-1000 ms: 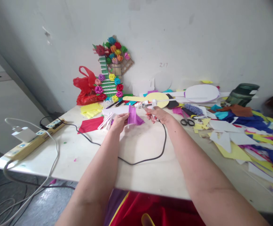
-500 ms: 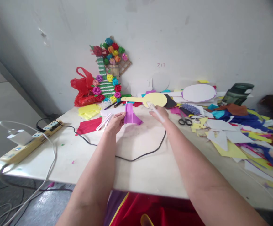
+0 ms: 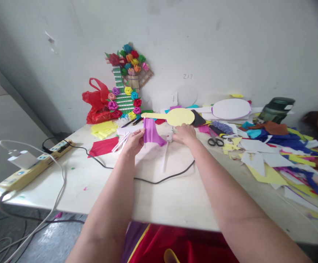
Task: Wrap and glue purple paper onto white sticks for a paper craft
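Between the thumb and fingers of my left hand [image 3: 135, 141] is a piece of purple crepe paper [image 3: 151, 132], with a thin white stick along its left edge. My right hand [image 3: 185, 134] is closed around a white hot glue gun [image 3: 170, 136], mostly hidden by the fingers. A clear glue stick [image 3: 165, 157] sticks out of it toward me, close to the paper's right corner. Several white paper sticks [image 3: 121, 142] and a red crepe paper piece [image 3: 103, 147] lie left of my left hand. Behind both hands rests a yellow paddle-shaped card [image 3: 180, 117].
A black cord [image 3: 156, 182] loops across the table. Scissors [image 3: 215, 141] and heaped paper scraps [image 3: 268, 153] lie to the right, by a green bottle [image 3: 277, 110]. At left is a power strip [image 3: 35, 164]. Paper-flower decorations [image 3: 124, 98] and a red bag [image 3: 97, 104] stand at the wall.
My right hand has turned the glue gun, so its glue stick now points down toward me and left. The purple paper has shifted slightly left in my left hand.
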Demonstrator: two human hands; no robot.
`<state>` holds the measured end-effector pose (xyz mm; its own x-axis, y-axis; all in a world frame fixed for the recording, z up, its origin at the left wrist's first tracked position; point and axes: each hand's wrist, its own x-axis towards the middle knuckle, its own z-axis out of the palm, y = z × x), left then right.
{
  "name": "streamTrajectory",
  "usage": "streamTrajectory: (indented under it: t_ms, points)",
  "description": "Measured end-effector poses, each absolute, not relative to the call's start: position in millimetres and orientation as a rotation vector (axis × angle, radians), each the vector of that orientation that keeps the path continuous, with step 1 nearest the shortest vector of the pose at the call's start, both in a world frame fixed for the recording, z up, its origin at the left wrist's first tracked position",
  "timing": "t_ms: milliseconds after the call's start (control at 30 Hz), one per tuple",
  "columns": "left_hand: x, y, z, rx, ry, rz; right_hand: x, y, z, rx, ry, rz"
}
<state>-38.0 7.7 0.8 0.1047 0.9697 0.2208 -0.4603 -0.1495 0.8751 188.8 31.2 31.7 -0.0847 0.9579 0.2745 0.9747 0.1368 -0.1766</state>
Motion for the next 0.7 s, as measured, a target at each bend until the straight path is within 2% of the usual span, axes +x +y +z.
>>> streamTrajectory:
  t_ms: [67,200,333,467,700]
  points:
    - [-35,4,3,1.078,0.63,1.359,181,29,40,-1.662,-2.04,0.052]
    - [-28,-4,9,1.123,0.597,1.222,167,23,46,-1.021,-1.895,0.757]
    - [-27,-9,13,1.153,0.57,1.178,165,19,46,-0.804,-1.794,1.097]
    - [-31,-8,14,1.171,0.627,1.232,173,18,49,-0.813,-1.753,1.169]
    - [-32,-4,13,1.21,0.662,1.257,189,15,62,-0.955,-1.798,1.042]
